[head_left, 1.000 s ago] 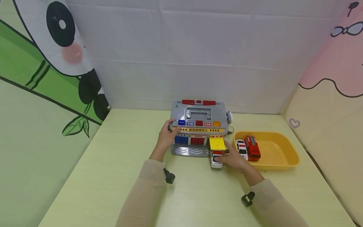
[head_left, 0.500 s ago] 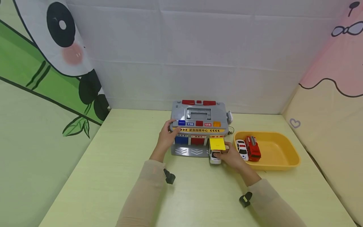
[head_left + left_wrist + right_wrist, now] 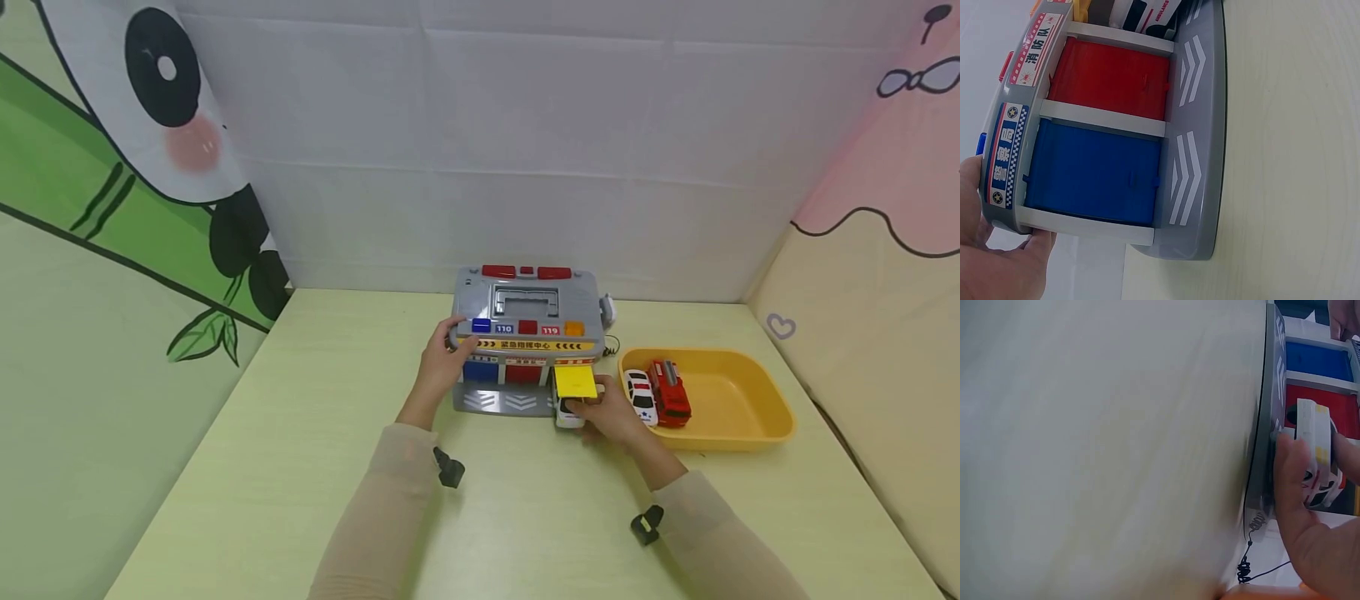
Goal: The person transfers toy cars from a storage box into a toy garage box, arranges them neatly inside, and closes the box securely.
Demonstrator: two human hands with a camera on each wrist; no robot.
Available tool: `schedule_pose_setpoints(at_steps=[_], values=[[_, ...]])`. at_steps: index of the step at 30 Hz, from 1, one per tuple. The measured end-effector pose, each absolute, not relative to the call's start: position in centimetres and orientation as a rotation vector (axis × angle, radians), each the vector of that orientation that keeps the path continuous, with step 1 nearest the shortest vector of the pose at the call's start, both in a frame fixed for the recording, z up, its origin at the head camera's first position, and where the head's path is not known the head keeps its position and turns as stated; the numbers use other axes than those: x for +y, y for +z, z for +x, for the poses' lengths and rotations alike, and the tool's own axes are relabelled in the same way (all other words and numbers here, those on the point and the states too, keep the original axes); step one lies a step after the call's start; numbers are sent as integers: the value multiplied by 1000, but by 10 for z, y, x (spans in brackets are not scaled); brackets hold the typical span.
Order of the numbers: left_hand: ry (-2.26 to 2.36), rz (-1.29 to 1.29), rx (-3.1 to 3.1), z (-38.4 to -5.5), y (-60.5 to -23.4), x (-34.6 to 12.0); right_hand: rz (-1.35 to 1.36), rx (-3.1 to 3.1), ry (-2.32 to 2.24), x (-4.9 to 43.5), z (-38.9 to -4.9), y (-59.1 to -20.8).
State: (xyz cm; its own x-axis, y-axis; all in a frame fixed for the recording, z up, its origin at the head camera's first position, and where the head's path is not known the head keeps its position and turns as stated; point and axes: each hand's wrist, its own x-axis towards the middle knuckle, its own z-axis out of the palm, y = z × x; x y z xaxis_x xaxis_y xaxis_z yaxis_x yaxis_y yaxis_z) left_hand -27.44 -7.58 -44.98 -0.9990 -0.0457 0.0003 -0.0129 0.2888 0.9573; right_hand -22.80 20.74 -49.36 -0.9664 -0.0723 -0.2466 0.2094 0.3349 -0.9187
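A grey toy emergency station stands toward the back of the table. My left hand grips its left end, thumb at the front edge. In the left wrist view the blue door and red door are down. The yellow door at the right bay is raised. Beneath it, my right hand holds a white toy ambulance between thumb and fingers. The ambulance's front part is hidden under the yellow door, its rear sticking out over the grey ramp.
To the right, a yellow tray holds a white toy car and a red fire truck. A coiled cord hangs at the station's right side. A white cloth wall rises behind the table.
My right hand has pushed the ambulance farther back into the right bay, under the yellow door. The left hand has kept its grip on the station.
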Motion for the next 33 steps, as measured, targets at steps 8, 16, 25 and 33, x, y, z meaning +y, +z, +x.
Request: schedule_pose_setpoints(at_steps=[8,16,25,33], values=[[-1854,48,-2497,-274,-451,-76,161,2335,-1777,204,-227,-494],[-1853,41,-2501,-275,-450,-77,71,2496,-1630,209,-225,-491],[-1851,28,-2506,-274,-450,-77,-34,2585,-1496,211,-224,-489],[-1846,27,-2504,-274,-449,-77,-14,2519,-1550,211,-224,-490]])
